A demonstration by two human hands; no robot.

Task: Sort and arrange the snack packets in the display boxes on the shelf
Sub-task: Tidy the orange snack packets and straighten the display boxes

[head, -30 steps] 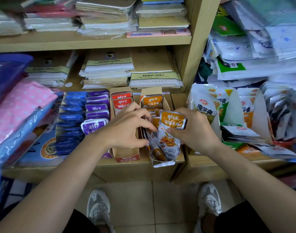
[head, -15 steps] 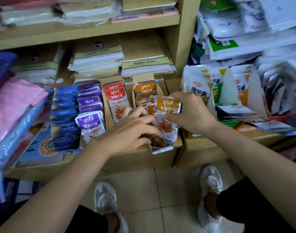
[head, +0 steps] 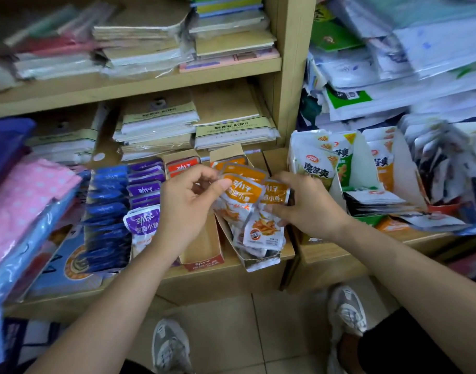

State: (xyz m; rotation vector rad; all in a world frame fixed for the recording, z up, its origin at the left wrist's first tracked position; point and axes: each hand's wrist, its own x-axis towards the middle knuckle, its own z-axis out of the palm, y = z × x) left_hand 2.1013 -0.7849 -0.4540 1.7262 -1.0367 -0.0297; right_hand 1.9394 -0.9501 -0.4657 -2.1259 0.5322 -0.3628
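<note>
Left grip (head: 185,206), right grip (head: 309,209) on packets (head: 240,188)

Sits on the head, wide-angle. Faces forward and down onto the shelf (head: 218,282), close enough to reach. Catches left hand (head: 188,203) and right hand (head: 309,209) mid-frame with packets (head: 242,187) between, floor (head: 245,333) and shoes (head: 172,346) along the bottom, upper board (head: 123,87) near the top.

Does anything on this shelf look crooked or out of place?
Yes. The display box holding the orange packets sits askew, its front end poking past the shelf edge; the packets inside lie jumbled.
</note>
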